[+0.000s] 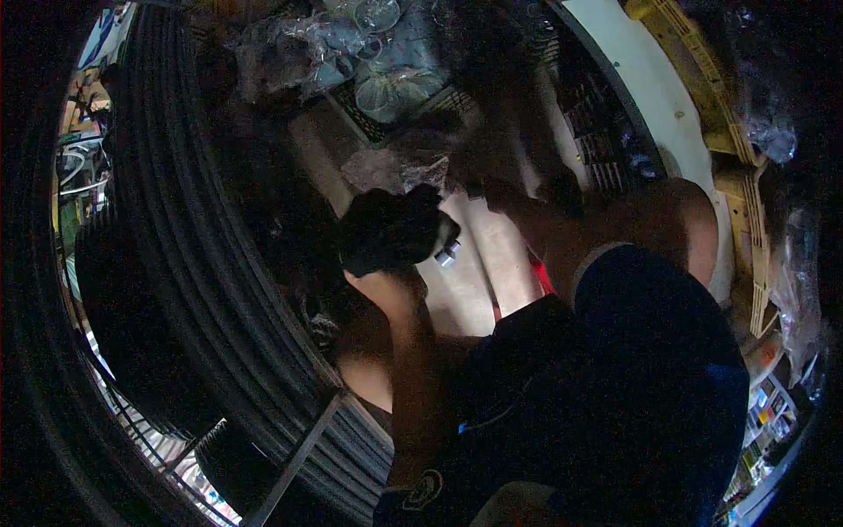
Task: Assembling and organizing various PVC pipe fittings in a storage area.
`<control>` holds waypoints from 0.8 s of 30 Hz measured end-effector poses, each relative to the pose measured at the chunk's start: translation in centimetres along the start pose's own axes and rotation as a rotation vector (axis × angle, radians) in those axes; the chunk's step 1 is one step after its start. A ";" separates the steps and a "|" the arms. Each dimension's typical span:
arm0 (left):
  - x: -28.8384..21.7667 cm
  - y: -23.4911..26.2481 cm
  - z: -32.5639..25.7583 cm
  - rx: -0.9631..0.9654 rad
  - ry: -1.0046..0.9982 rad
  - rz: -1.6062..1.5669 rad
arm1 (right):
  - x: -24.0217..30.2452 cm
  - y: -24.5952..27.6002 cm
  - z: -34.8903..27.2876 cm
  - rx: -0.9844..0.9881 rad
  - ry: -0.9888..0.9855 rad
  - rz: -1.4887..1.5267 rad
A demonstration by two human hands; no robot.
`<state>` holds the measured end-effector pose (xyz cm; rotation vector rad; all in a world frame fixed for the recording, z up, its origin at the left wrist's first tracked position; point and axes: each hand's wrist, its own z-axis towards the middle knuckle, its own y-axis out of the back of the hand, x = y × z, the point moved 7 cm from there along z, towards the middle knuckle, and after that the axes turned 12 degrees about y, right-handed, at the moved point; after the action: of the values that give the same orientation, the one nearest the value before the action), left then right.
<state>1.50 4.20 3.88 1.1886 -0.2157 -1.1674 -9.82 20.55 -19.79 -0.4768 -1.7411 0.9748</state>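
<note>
My left hand (391,233) wears a black glove and is closed around a small object; its silver metal end (448,255) sticks out at the right of the glove. The forearm rises to it from the lower middle of the view. My right hand (502,195) lies just right of and above the glove, at the end of a bare forearm coming from the right. It is in deep shadow, so its fingers and anything in them cannot be made out. Both hands hover over a pale floor strip (492,255).
A big black ribbed tyre (184,263) curves down the whole left side, close to my left arm. Crumpled clear plastic bags (386,79) lie at the top, another (395,167) just above the glove. A metal frame (299,457) stands lower left; yellow slatted pieces (746,202) at right.
</note>
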 end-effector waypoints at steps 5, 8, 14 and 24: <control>3.9 -1.8 -0.3 0.056 0.766 -1.172 | 0.5 0.4 -1.9 0.067 -0.015 -0.064; -0.2 -1.5 -0.2 0.019 1.064 -1.706 | -1.0 -2.0 -1.4 0.154 -0.047 -0.067; 0.8 -3.3 -1.9 0.312 0.742 -1.115 | -6.5 -12.0 2.0 0.413 -0.087 -0.028; -2.2 -2.4 -0.6 0.411 0.905 -1.615 | -9.6 -22.1 4.6 0.732 -0.073 -0.091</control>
<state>-0.54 6.56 2.61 2.2070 1.5205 -1.7315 -7.37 -1.08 -8.51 0.1118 -1.3236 1.4750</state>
